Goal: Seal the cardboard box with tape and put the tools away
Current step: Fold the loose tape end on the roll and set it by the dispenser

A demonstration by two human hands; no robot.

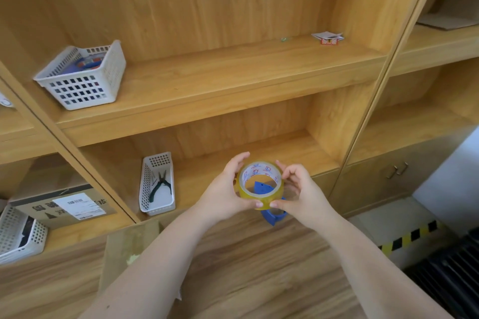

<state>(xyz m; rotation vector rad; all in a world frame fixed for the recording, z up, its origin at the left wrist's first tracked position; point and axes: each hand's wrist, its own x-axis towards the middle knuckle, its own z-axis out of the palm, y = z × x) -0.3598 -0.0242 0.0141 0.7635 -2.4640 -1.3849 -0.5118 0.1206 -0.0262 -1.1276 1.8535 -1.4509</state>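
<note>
A yellowish clear tape roll [267, 193] with a white printed core and a blue plastic dispenser piece [273, 216] is held up in front of the lower shelf. My left hand [225, 189] grips its left side and my right hand [300, 191] grips its right side, thumbs meeting at the roll's bottom. A flap of the cardboard box [129, 246] shows below my left forearm; the rest of the box is hidden.
A narrow white basket [145, 189] with pliers [160, 185] stands on the lower shelf at left. A larger white basket [83, 77] sits on the upper shelf. A labelled carton [62, 204] and another basket [20, 235] are at far left. Small papers [328, 37] lie at upper right.
</note>
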